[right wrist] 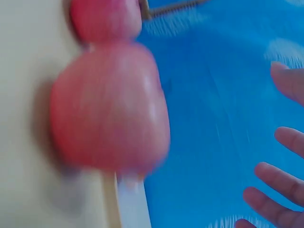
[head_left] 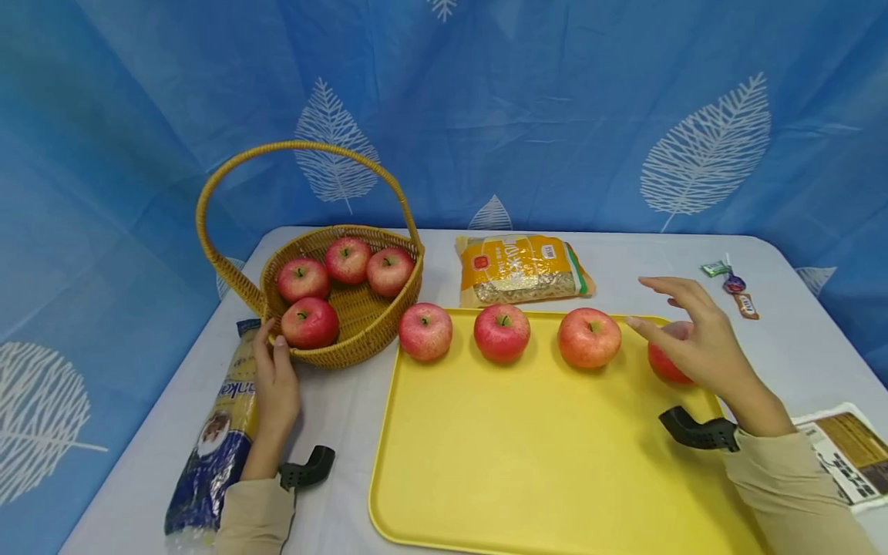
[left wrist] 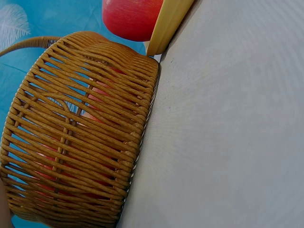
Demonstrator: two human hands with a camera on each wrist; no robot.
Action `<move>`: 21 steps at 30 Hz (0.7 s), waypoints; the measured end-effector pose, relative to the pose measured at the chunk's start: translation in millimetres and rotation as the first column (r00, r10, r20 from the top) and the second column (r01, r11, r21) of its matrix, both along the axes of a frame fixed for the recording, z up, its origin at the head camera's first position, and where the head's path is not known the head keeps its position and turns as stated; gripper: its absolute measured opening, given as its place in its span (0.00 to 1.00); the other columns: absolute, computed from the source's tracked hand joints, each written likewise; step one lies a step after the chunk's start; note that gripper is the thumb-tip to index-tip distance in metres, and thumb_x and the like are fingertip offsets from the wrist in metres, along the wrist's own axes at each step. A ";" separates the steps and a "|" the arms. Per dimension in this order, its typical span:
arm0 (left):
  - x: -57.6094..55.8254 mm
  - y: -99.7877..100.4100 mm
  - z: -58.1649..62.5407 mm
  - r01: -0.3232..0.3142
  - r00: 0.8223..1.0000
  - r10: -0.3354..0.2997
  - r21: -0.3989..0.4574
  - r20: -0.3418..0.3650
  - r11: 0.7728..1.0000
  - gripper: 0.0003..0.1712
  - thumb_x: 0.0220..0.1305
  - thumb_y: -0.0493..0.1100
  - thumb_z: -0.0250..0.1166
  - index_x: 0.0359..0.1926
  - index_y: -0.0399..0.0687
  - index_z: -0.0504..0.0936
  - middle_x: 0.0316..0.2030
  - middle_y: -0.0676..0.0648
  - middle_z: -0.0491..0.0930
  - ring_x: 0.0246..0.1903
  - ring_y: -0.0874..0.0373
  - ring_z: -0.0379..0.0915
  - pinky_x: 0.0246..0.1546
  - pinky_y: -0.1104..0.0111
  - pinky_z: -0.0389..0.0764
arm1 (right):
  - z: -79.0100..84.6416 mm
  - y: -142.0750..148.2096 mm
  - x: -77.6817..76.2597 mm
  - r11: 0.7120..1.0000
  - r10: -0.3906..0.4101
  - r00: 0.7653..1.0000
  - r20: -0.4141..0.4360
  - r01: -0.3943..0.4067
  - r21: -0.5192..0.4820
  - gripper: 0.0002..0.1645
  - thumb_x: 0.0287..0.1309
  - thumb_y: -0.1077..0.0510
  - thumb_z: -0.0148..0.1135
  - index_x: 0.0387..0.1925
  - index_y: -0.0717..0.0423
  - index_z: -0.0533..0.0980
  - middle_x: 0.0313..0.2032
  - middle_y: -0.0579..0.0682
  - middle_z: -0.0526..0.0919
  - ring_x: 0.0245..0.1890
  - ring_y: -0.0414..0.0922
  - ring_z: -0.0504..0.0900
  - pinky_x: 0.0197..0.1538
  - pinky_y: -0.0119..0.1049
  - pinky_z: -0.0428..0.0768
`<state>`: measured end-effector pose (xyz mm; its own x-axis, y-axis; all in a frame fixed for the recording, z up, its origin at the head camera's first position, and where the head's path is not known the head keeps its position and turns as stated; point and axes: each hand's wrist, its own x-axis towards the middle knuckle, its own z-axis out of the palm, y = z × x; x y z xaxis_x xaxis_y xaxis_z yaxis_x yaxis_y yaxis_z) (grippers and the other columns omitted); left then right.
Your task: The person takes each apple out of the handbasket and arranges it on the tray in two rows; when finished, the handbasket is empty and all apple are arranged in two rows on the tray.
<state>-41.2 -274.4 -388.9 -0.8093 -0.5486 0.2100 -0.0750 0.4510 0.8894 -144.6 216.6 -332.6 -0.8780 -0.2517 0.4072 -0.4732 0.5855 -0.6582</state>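
At the left, a wicker basket (head_left: 361,347) with a tall handle holds several red apples (head_left: 311,322). My left hand (head_left: 276,389) touches its near left rim with fairly straight fingers; in the left wrist view only a sliver of that hand shows beside the basket (left wrist: 80,133). Apples stand in a row along the far edge of a yellow tray (head_left: 527,455). Above the rightmost apple (head_left: 667,366), partly covering it, is my right hand (head_left: 704,347), thumb and fingers spread and holding nothing. The right wrist view has a blurred apple (right wrist: 109,109) apart from the fingers (right wrist: 280,185).
Behind the tray lies an orange bag of grain (head_left: 523,270). A long blue-and-gold packet (head_left: 215,447) lies beside my left forearm. Small wrapped sweets (head_left: 735,284) are at the far right, and a flat package (head_left: 849,455) sits beside my right sleeve. A blue curtain (head_left: 527,116) hangs behind.
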 end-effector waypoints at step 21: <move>0.8 0.4 1.4 0.018 1.000 -0.018 -0.013 0.009 1.000 0.28 0.71 0.54 0.36 0.68 0.51 0.52 0.68 0.42 0.50 0.68 0.46 0.45 0.64 0.46 0.51 | 10.8 -174.1 -27.3 0.865 0.496 0.865 0.076 -0.500 0.043 0.31 0.51 0.49 0.64 0.58 0.48 0.68 0.57 0.48 0.71 0.58 0.46 0.69 0.59 0.48 0.68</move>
<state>-40.4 -274.1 -387.5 -0.8211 -0.5308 0.2098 -0.0744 0.4639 0.8828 -171.8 42.5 -321.8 -0.6519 -0.6836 0.3282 -0.6725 0.3211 -0.6668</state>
